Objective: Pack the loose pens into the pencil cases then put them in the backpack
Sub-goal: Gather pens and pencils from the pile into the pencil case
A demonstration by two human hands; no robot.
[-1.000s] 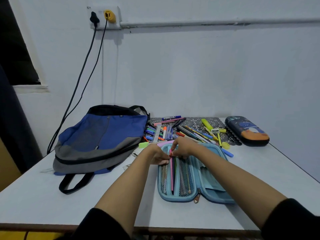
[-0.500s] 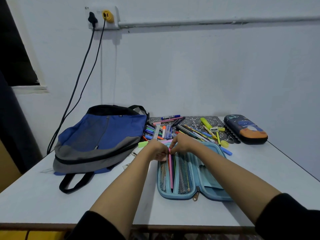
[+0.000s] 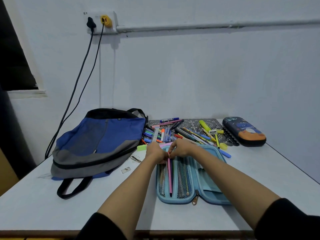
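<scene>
Pink pen (image 3: pixel 169 175): we see it lying lengthwise in the open blue pencil case (image 3: pixel 213 198), over the mesh pocket, tip toward the table's (image 3: pixel 52 205) near edge.
Right hand (image 3: pixel 181 147): fingertips pinch the pen's far end.
Left hand (image 3: pixel 155 151): fingers curled at that same end (on the pen or on the case, we cannot tell).
Loose pens (image 3: pixel 183 132): heaped on a patterned mat (image 3: pixel 190 122) at the far edge, just beyond the blue case.
Dark pencil case (image 3: pixel 244 131): closed, by the far right corner.
Backpack (image 3: pixel 98 141): flat on the left side, just beside the pens.
</scene>
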